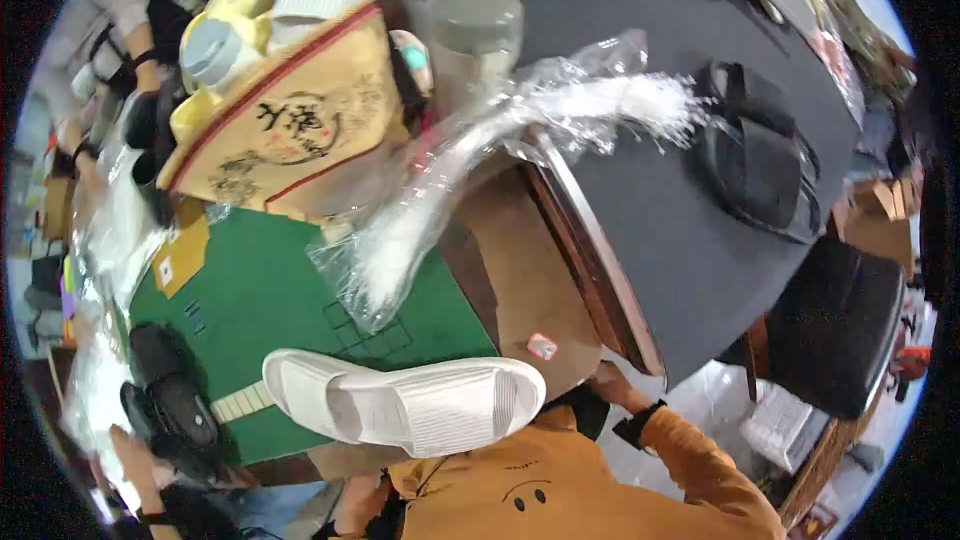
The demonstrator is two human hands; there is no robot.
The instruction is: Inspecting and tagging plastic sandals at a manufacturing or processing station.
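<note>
A pair of white ribbed slippers (pixel 410 402) lies on the green mat (pixel 440 310) at the table's near edge. To its right, my right hand (pixel 612 387) is by the corner of a brown board (pixel 530 270); its fingers are partly hidden against the edge and something dark. My left hand (pixel 362 502) shows only in part below the near edge, its fingers out of sight under the slippers and table edge. Beyond the slippers, a long clear plastic bag (pixel 440 175) of thin white strands stretches from the mat over the grey tabletop. A small red-edged white tag (pixel 541 345) rests on the board.
Black sandals (pixel 765 155) lie on the grey table (pixel 640 210) at right. Black slippers (pixel 175 400) sit at left. A yellowish printed bag (pixel 300 125) with slippers above it and a clear jar (pixel 475 45) stand behind. A black chair (pixel 840 325) is at right; other people are at left.
</note>
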